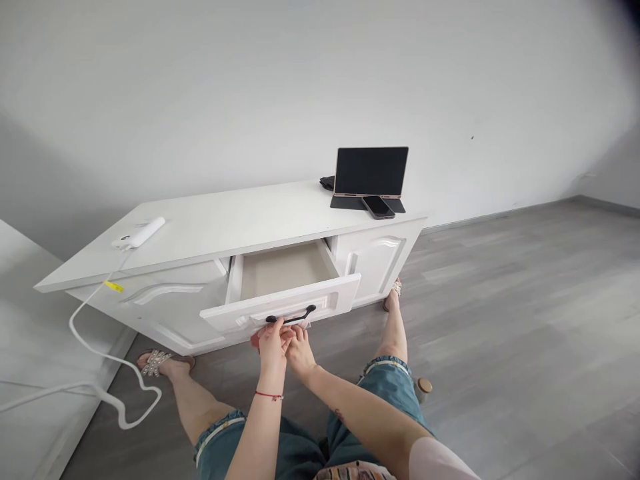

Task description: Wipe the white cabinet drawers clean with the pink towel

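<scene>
A white low cabinet (240,223) stands against the wall with its middle drawer (285,270) pulled out and nothing visible inside. My left hand (273,341) and my right hand (300,350) are pressed together just below the drawer's black handle (291,317), fingertips touching the drawer front. A small pale thing, perhaps a cloth or tissue (304,325), shows between the fingers; which hand grips it is unclear. A red string circles my left wrist.
On the cabinet top sit a tablet in a stand (370,172), a dark phone (378,206) and a white device (140,233) whose cable (100,373) trails to the floor. My legs stretch either side of the drawer. A small jar (424,387) stands by my right leg.
</scene>
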`<state>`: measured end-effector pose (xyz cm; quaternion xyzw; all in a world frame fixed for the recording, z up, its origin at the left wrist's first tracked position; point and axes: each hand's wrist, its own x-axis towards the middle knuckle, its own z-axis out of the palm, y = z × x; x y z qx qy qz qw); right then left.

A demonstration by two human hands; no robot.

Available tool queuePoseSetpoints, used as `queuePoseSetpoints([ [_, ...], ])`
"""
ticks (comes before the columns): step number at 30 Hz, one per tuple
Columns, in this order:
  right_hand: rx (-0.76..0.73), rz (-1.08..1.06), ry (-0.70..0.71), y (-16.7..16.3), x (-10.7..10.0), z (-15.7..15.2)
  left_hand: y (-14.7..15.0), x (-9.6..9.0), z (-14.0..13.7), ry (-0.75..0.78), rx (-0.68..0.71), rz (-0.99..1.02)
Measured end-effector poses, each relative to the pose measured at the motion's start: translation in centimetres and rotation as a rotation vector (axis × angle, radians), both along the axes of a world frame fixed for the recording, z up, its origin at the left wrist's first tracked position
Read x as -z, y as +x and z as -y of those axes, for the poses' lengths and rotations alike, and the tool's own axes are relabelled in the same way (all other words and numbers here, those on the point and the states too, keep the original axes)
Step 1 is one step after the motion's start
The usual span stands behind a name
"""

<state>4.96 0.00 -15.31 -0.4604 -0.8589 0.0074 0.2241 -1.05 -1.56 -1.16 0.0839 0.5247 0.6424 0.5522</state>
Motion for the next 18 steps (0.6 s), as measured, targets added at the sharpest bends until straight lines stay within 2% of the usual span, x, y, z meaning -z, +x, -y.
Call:
queuePoseSetpoints([
  [2, -0.095, 0.05, 0.033, 1.6, -0.9, -0.2, 0.1, -0.2, 0.0, -0.06, 0.008, -0.016],
  [4, -0.138, 0.081, 0.089, 4.7, -2.0, -0.4, 0.3, -0.5, 0.1, -0.094, 0.002, -0.031],
  [8, 0.008, 0.15, 0.117, 12.7, -4.2, -0.6, 0.7, -1.2, 0.1, -0.129, -0.029, -0.062],
  [11, 0.072, 0.191, 0.144, 17.3, -6.0, -0.8, 0.9, -1.3, 0.2, -0.133, -0.028, -0.068],
  [14, 0.089, 0.174, 0.246, 19.9, -8.6, -1.2, 1.0, -1.2, 0.4, -0.123, -0.027, -0.073],
  [18, 0.072, 0.13, 0.352, 21.8, -12.6, -2.1, 1.1, -1.2, 0.6, -0.116, -0.021, -0.08],
])
